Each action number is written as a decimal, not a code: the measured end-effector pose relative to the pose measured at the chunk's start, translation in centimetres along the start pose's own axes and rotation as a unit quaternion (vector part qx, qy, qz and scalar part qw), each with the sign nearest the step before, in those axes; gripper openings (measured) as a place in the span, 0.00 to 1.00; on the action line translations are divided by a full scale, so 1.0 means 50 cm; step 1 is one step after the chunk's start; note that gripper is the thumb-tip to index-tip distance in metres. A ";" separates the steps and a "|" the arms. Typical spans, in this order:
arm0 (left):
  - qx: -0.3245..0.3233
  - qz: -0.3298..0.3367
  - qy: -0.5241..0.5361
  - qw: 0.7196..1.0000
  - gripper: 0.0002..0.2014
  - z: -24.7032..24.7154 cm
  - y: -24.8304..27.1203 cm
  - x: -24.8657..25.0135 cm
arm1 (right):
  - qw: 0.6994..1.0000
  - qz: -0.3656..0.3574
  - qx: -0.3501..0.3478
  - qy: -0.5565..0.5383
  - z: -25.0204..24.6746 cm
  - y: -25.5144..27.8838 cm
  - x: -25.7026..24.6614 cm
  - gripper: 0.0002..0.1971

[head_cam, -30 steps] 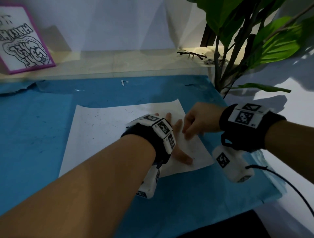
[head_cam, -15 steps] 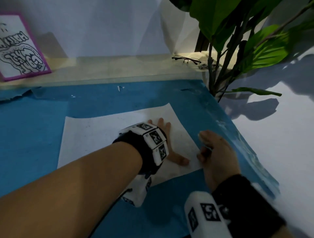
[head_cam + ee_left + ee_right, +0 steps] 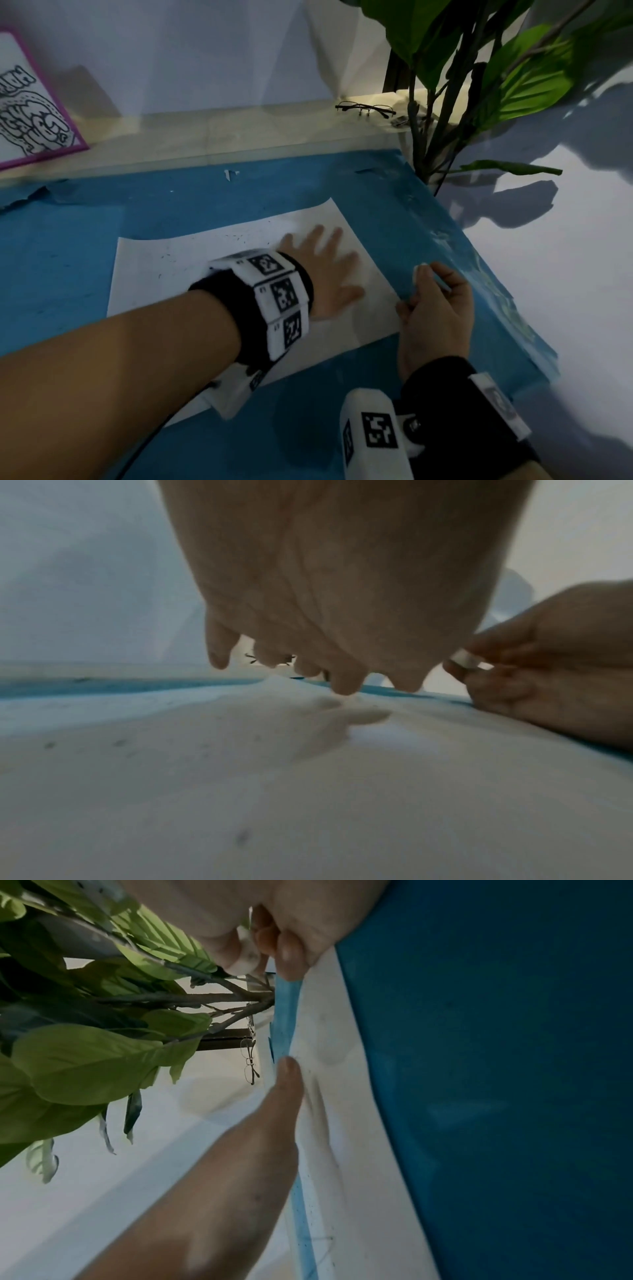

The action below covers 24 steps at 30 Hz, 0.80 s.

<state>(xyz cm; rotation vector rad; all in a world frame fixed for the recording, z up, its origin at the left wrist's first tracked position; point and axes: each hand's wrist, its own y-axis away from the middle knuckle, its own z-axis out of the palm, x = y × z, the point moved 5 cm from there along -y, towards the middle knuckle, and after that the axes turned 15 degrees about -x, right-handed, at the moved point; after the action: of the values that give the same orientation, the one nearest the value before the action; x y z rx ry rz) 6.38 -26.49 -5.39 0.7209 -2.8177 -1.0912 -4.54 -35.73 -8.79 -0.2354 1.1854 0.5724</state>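
Note:
A white sheet of paper (image 3: 191,274) lies on a blue mat (image 3: 68,274). My left hand (image 3: 325,267) rests flat on the sheet's right part with its fingers spread; the left wrist view shows its fingertips (image 3: 346,685) touching the paper (image 3: 308,791). My right hand (image 3: 428,291) is at the sheet's right edge and pinches a small white piece (image 3: 419,270) between thumb and fingers. That piece also shows in the left wrist view (image 3: 466,660) and in the right wrist view (image 3: 245,953). One right finger (image 3: 291,961) touches the paper's edge (image 3: 342,1123).
A leafy plant (image 3: 479,68) stands at the mat's far right corner. Spectacles (image 3: 364,109) lie on the pale ledge behind. A purple-framed drawing (image 3: 30,113) leans at the far left. A white surface (image 3: 565,308) borders the mat on the right.
My right hand left the spot beside my left fingers, swung back and now sits at the sheet's right edge. My left hand stayed flat on the paper.

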 end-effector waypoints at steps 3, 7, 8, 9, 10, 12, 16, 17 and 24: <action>-0.008 0.129 -0.054 0.990 0.27 0.021 0.005 0.072 | 1.000 -0.017 -0.003 -0.008 -0.001 -0.001 0.001 0.06; -0.012 -0.076 0.023 0.997 0.32 -0.009 -0.028 0.001 | 1.000 -0.008 -0.010 -0.007 0.002 -0.001 0.006 0.07; 0.009 -0.046 0.032 0.998 0.34 -0.014 -0.034 0.011 | 1.000 -0.013 -0.008 -0.011 0.002 -0.001 0.006 0.07; 0.051 0.043 0.052 0.996 0.34 -0.026 -0.032 0.043 | 1.000 -0.023 -0.006 -0.017 0.002 -0.001 0.004 0.08; 0.080 0.138 0.058 0.986 0.31 -0.030 -0.022 0.085 | 0.999 -0.035 -0.006 -0.025 0.002 -0.001 0.004 0.08; 0.105 0.169 -0.029 0.980 0.25 -0.016 -0.028 0.106 | 0.999 -0.042 -0.014 -0.030 0.002 -0.001 0.003 0.08; -0.005 -0.144 0.038 0.989 0.32 0.010 -0.090 -0.075 | 0.999 -0.020 -0.029 0.008 0.003 0.002 0.008 0.08; 0.020 -0.152 0.048 0.987 0.33 -0.005 -0.081 -0.069 | 0.999 -0.021 -0.029 0.010 0.005 0.002 0.008 0.08; 0.012 -0.030 0.046 0.998 0.31 0.012 -0.060 -0.034 | 0.999 -0.021 -0.035 0.025 0.008 0.002 0.007 0.08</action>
<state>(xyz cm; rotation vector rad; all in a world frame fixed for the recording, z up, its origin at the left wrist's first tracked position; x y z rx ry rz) 8.99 -27.30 -7.57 0.8402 -2.7536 -1.0061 -4.19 -35.36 -8.95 -0.3343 1.2083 0.5745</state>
